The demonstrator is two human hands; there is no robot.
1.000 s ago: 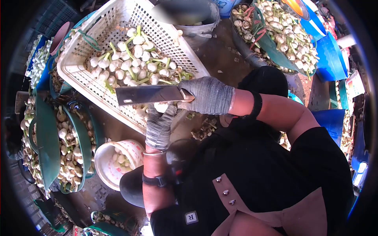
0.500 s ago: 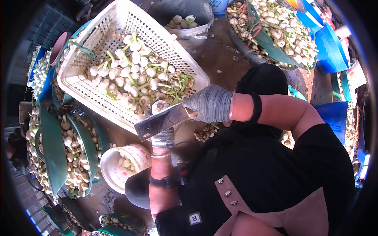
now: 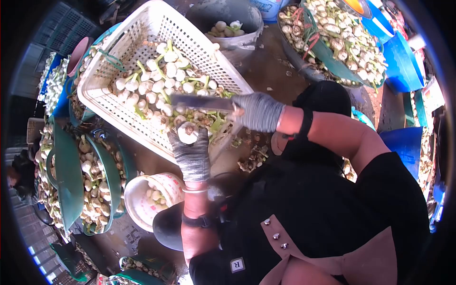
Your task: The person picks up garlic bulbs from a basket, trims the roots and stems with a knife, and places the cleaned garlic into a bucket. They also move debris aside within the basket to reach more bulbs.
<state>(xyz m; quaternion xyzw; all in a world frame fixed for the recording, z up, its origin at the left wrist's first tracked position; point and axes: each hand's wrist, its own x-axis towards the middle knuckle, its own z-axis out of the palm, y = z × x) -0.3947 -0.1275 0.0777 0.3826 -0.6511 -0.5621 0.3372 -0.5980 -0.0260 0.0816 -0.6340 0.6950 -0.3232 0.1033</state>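
In a grey glove, my left hand [image 3: 191, 154] grips a white garlic bulb [image 3: 188, 133], its root side facing up, at the near rim of the white plastic basket [image 3: 111, 111]. My right hand [image 3: 259, 111], gloved too, is wrapped round the handle of a broad-bladed knife [image 3: 202, 102]. The blade lies above the basket, just beyond the held bulb and apart from it. Inside the basket is a heap of garlic bulbs [image 3: 159, 85] with short green stems, along with trimmed scraps at the near right end.
A white bucket [image 3: 135, 204] with some bulbs stands near my left arm. Behind the basket is a grey bucket [image 3: 223, 14] holding several bulbs. Green tubs [image 3: 66, 175] of garlic stand at left; a heaped tub [image 3: 342, 42] is at upper right. Scraps [image 3: 254, 159] lie on the floor.
The knife has moved up and away from my left hand, uncovering the bulb. My right hand has shifted right, and the view has moved slightly.
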